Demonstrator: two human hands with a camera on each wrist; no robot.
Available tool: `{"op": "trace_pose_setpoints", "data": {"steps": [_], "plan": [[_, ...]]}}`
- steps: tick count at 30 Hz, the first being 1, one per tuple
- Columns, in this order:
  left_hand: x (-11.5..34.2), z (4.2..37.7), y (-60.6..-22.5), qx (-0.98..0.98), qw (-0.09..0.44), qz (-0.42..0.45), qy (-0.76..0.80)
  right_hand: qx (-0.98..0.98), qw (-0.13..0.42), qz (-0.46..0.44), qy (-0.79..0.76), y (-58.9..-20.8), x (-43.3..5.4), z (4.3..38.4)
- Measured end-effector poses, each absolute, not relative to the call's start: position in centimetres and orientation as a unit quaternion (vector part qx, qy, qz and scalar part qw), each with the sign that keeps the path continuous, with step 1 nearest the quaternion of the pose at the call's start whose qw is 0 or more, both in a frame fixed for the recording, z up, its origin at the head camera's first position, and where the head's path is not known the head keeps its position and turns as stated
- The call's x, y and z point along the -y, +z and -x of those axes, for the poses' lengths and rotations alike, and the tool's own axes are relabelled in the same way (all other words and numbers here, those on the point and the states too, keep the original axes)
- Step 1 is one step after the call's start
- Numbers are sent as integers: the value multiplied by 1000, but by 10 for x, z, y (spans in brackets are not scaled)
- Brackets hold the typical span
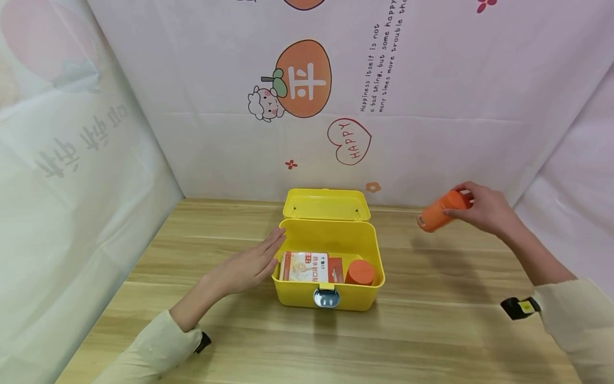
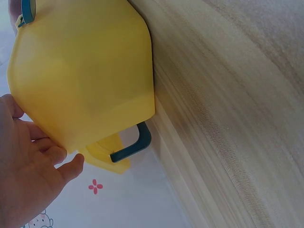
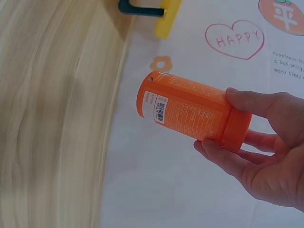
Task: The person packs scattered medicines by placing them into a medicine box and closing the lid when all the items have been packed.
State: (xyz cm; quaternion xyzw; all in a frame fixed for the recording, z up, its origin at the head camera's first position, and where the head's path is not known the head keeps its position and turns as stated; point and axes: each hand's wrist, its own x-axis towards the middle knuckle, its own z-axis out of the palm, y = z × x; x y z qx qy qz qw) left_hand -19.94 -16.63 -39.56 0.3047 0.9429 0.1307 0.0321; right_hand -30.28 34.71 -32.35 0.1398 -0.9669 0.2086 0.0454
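Observation:
My right hand (image 1: 484,207) grips an orange bottle (image 1: 438,212) by its capped end, tilted above the table to the right of a yellow box. In the right wrist view the bottle (image 3: 185,109) shows a printed label and barcode, with thumb and fingers around the cap. The yellow box (image 1: 297,294) stands with its lid (image 1: 328,204) tipped back. Inside it lie a white and red printed carton (image 1: 307,266), a red packet (image 1: 336,269) and an orange-capped item (image 1: 360,272). My left hand (image 1: 249,266) rests along the box's left rim, fingers extended.
A silver latch (image 1: 326,297) hangs on the box's front, and a dark green handle (image 2: 135,147) shows on its lid. The wooden table (image 1: 216,341) meets a printed white cloth (image 1: 216,149) at the back and sides.

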Motion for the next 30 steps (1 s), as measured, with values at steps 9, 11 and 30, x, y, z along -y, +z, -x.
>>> {"op": "trace_pose_setpoints", "data": {"steps": [9,11,30], "plan": [[167,199,-396,-943,34,-302,133,963,51,-161,212,-312,-329,287],[167,199,-396,-943,33,-303,131,961,54,-167,213,-309,-325,283],[165,200,-395,-946,17,-310,96,955,34,-201,214,-288,-277,253]]}}
